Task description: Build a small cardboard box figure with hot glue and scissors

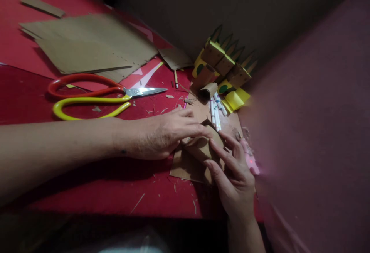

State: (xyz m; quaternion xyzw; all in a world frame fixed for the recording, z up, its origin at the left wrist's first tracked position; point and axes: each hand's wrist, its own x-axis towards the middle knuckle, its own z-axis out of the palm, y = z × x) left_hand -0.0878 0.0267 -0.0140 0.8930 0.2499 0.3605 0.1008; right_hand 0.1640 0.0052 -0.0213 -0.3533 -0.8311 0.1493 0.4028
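A bent piece of brown cardboard [202, 149] lies between my hands, over a flat cardboard piece [185, 166] near the table's front edge. My left hand [170, 131] reaches in from the left, its fingers pressing on the top of the bent piece. From the right, my right hand [232, 164] grips the same piece, thumb and fingertips at its right side. Scissors [144, 91] with one red and one yellow handle lie open beyond my left forearm. Part of the cardboard is hidden under my fingers.
Large cardboard sheets [95, 44] lie at the back left on the red table [115, 191]. Behind my hands stand yellow-and-brown cardboard constructions [222, 62] with pointed tips, white markers [215, 110] and yellow paper [234, 99]. A pink glue gun [250, 158] rests beside the right wall.
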